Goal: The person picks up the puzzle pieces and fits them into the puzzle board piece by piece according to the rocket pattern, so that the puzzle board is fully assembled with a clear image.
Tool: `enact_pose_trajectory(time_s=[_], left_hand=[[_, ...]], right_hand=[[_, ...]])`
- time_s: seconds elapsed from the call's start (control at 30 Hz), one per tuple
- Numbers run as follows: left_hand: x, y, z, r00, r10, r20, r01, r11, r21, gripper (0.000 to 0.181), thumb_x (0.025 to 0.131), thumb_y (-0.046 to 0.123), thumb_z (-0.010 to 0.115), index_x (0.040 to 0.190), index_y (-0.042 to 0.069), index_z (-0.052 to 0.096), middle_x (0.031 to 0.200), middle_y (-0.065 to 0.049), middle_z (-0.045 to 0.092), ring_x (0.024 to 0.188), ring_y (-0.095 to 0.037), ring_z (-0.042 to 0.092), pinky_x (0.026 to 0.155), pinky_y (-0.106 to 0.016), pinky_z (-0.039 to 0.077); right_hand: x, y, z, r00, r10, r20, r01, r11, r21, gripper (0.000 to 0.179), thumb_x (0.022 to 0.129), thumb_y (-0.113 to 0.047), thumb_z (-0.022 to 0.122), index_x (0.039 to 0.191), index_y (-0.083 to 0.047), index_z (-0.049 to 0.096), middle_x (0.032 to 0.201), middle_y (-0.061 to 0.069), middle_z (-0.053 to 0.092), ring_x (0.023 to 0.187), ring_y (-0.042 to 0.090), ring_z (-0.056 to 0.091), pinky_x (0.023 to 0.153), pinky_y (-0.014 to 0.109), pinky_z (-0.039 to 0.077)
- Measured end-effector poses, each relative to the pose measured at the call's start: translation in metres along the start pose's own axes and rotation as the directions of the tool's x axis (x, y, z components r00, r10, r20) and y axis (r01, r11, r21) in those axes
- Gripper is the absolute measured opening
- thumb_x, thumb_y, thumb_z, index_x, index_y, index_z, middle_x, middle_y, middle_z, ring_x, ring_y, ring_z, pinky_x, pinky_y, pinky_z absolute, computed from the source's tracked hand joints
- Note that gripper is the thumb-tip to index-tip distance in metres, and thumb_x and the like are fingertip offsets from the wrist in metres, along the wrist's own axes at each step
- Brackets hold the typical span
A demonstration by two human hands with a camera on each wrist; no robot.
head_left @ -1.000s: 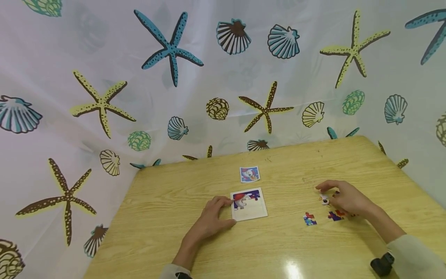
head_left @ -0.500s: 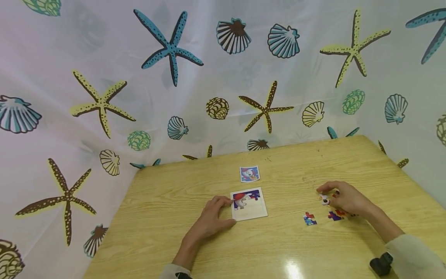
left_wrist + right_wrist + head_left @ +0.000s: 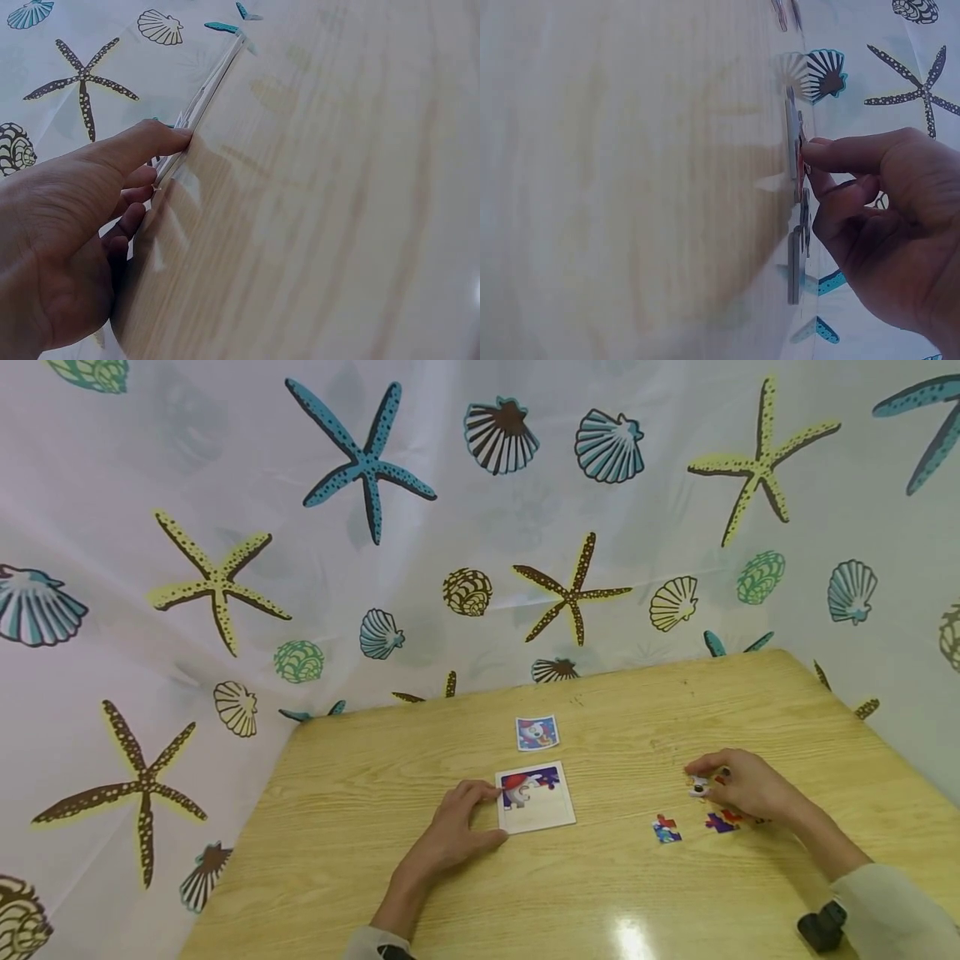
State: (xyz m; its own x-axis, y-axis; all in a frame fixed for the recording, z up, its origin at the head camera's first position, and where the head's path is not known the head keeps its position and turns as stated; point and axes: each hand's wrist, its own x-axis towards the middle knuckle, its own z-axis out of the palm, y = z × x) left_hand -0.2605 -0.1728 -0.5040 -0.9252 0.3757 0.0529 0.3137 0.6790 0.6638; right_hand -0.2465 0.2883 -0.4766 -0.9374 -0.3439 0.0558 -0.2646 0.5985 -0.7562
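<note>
My left hand (image 3: 453, 831) holds the left side of a square puzzle board (image 3: 558, 817), with its thumb by the near corner. Part of a picture with a red and white figure fills the board's upper left. In the left wrist view, that thumb touches the board's thin edge. My right hand (image 3: 750, 789) pinches a white puzzle piece (image 3: 698, 786) with a dark spot, low over the table. Other pieces lie under and beside this hand: a purple and red piece (image 3: 722, 822) and a blue and red piece (image 3: 666, 829). The right wrist view shows the pieces edge-on.
A small picture card (image 3: 537, 733) of a white figure on blue lies behind the board. The wooden table (image 3: 600, 893) reaches back to a curtain (image 3: 480, 527) printed with starfish and shells.
The white piece has turned slightly in my right fingers, and the fingertips have shifted a little. My left hand and the board stay in place.
</note>
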Motion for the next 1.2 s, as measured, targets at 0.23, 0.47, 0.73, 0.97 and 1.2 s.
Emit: enact_pose_trajectory(time_s=[0.23,0.47,0.73,0.97,1.2], left_hand=[[0.000,0.000,-0.001,1.000,0.004,0.000,-0.004,1.000,0.000,0.060,0.086,0.034,0.083,0.137,0.012,0.062,0.146,-0.003,0.052,0.141,-0.031,0.041,0.118,-0.057,0.031],[-0.001,0.000,0.000,1.000,0.003,0.001,-0.003,1.000,0.005,0.060,0.086,0.035,0.083,0.138,0.013,0.062,0.147,-0.003,0.052,0.142,-0.032,0.040,0.118,-0.058,0.031],[-0.002,0.000,0.000,1.000,0.003,0.000,-0.003,1.000,0.006,0.059,0.087,0.034,0.082,0.138,0.013,0.062,0.147,-0.003,0.052,0.142,-0.032,0.040,0.118,-0.057,0.031],[-0.001,-0.001,-0.001,1.000,0.002,0.001,-0.002,1.000,0.001,0.059,0.086,0.034,0.083,0.137,0.014,0.062,0.146,-0.004,0.052,0.141,-0.032,0.041,0.118,-0.058,0.031],[-0.001,-0.002,-0.001,1.000,0.009,0.002,-0.009,1.000,-0.002,0.059,0.086,0.034,0.083,0.138,0.014,0.062,0.146,-0.003,0.052,0.141,-0.032,0.040,0.118,-0.057,0.031]], right_hand=[[0.002,-0.002,0.000,1.000,0.017,-0.008,-0.017,1.000,0.007,0.034,0.094,0.002,0.066,0.127,0.006,0.068,0.116,0.019,0.067,0.047,0.007,0.037,0.046,0.025,0.037],[0.002,-0.004,0.001,0.999,0.047,-0.019,-0.046,0.996,0.073,0.034,0.095,-0.001,0.068,0.129,0.004,0.068,0.122,0.021,0.065,0.048,0.008,0.039,0.043,0.025,0.036],[0.005,-0.012,0.005,0.999,-0.006,-0.037,0.011,0.993,0.120,0.034,0.096,0.002,0.067,0.130,0.007,0.065,0.130,0.028,0.059,0.093,0.033,0.073,0.058,0.025,0.054],[0.011,-0.018,0.013,0.997,-0.075,-0.034,0.079,0.992,0.103,0.031,0.097,0.002,0.068,0.127,0.006,0.067,0.126,0.024,0.061,0.116,0.049,0.065,0.086,0.036,0.061],[0.020,-0.027,0.023,0.993,-0.116,-0.023,0.118,0.986,0.119,0.030,0.096,0.002,0.069,0.126,0.005,0.067,0.123,0.021,0.062,0.118,0.046,0.063,0.087,0.036,0.060]])
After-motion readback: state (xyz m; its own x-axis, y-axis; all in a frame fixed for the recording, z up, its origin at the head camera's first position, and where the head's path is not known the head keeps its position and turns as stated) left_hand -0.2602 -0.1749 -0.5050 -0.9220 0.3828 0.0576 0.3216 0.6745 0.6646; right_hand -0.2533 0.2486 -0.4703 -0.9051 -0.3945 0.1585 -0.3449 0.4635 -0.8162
